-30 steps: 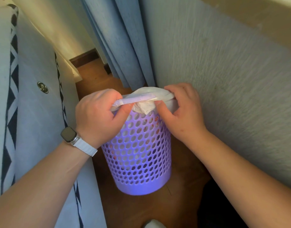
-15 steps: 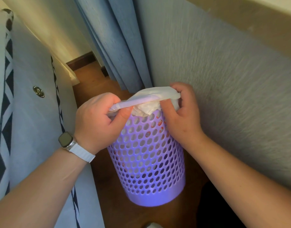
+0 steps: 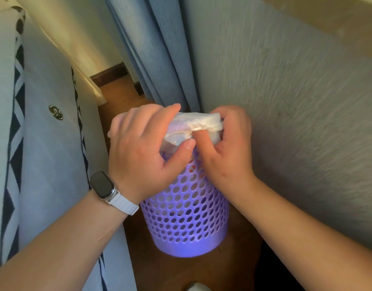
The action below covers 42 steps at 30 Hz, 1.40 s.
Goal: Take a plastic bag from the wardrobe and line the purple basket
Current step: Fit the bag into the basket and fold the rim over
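Note:
The purple basket (image 3: pixel 187 219), round with many holes, stands on the wooden floor between a bed and a wall. A white plastic bag (image 3: pixel 196 123) is bunched over its top, and more of it shows through the holes inside. My left hand (image 3: pixel 143 156) grips the bag's left part over the rim, thumb pressing down. My right hand (image 3: pixel 227 148) pinches the bag's right part against the rim. The rim itself is hidden under hands and bag.
A grey bed cover (image 3: pixel 44 164) with a black-and-white diamond band fills the left side. Blue curtains (image 3: pixel 151 51) hang behind the basket. A textured grey wall (image 3: pixel 296 122) runs close along the right. The wooden floor (image 3: pixel 120 95) forms a narrow strip.
Both hands have come closer together over the basket top. The left hand has shifted right across the rim, gathering the bag into a tighter bunch. The basket sits slightly lower in view.

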### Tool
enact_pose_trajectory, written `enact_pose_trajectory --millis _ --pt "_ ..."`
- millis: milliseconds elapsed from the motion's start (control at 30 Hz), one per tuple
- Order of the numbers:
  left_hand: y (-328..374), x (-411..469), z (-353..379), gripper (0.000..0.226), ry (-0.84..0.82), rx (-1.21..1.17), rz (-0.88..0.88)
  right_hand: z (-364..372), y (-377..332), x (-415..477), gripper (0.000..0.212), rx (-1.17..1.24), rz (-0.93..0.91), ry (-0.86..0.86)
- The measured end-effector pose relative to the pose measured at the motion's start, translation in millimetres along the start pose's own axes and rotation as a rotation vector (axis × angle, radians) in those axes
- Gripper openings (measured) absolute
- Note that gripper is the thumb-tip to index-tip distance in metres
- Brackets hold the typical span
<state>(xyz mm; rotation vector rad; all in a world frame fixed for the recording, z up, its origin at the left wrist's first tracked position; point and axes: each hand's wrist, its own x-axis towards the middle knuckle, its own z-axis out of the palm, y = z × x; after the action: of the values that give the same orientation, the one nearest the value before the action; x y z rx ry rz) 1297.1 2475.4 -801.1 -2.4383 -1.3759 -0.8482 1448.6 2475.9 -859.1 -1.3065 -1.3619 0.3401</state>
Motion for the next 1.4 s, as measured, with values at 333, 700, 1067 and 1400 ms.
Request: enact_pose_trajectory --millis 333,700,1067,1400 --pt "2 2 3 0.025 -0.167 -0.013 -0.066 2 5 -3 0.036 -0.057 -0.001 -0.072" --pt "-20 2 5 0.028 -0.113 -0.009 -0.148 1 25 6 0.045 0.143 0.094 -0.187" --pt "-17 1 4 0.023 -0.046 -0.169 -0.121 -9 31 10 0.028 0.035 -0.133 -0.108" --pt "-16 4 -3 0.052 -0.104 -0.026 0.007 -12 21 5 0.019 -0.133 -0.314 -0.015"
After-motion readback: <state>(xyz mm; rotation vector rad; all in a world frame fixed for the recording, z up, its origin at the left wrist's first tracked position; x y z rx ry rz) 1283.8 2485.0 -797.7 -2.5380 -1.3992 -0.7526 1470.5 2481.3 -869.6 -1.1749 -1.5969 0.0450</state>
